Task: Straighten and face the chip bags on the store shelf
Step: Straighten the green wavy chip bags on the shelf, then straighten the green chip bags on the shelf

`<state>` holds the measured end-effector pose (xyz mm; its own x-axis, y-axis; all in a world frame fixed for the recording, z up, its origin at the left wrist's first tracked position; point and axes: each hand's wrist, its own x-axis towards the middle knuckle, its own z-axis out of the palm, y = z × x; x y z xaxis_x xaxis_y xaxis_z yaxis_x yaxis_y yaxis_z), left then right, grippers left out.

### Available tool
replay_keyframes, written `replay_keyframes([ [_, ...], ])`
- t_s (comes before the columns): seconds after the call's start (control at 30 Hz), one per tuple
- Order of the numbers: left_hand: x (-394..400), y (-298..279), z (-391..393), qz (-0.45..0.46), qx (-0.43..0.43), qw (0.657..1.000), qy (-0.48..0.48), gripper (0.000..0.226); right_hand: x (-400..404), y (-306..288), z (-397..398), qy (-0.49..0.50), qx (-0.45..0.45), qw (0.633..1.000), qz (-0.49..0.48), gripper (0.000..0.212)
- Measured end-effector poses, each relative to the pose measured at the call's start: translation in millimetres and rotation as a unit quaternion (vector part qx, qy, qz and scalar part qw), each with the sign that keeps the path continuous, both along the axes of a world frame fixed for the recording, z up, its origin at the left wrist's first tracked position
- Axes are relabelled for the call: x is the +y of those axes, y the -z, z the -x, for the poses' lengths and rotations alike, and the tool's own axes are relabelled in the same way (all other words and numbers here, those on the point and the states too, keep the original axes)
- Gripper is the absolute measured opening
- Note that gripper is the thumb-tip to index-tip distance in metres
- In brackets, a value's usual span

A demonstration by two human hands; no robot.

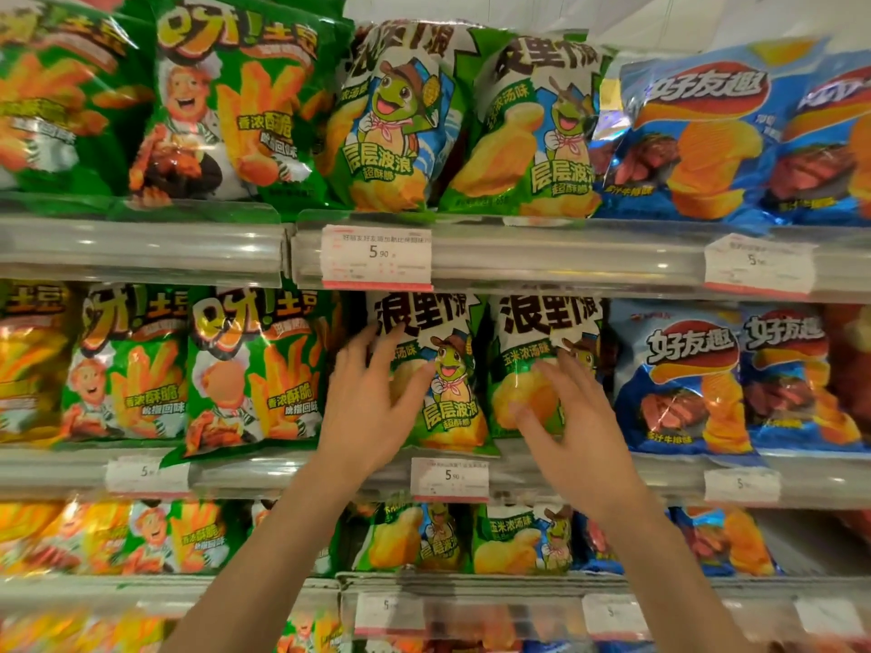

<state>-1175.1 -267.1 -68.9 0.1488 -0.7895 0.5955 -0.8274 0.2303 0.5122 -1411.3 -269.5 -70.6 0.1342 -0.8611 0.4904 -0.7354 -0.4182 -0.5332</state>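
Reaching with spread fingers: left hand (365,407) on upright turtle chip bag (443,369), right hand (572,426) against its neighbour (537,351).

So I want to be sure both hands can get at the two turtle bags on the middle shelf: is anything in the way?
Nothing visible. The left hand lies open on the left turtle bag, the right hand open in front of the right turtle bag.
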Motion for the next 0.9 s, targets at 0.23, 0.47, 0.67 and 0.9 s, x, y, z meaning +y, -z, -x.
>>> replay_keyframes([
  [0.23, 86, 22, 2, -0.038, 0.064, 0.997, 0.037, 0.048, 63, 29, 15, -0.062, -0.067, 0.994, -0.066, 0.047],
  [0.47, 136, 67, 1, -0.229, 0.160, 0.958, 0.056, 0.042, 80, 74, 6, -0.130, 0.005, 0.959, -0.252, 0.037],
  [0.67, 143, 82, -28, -0.265, 0.177, 0.946, 0.058, 0.032, 96, 87, -5, -0.089, 0.007, 0.957, -0.275, 0.032],
  [0.9, 147, 68, -98, -0.257, 0.205, 0.934, 0.136, 0.024, 128, 81, -59, 0.009, -0.011, 0.968, -0.252, 0.022],
])
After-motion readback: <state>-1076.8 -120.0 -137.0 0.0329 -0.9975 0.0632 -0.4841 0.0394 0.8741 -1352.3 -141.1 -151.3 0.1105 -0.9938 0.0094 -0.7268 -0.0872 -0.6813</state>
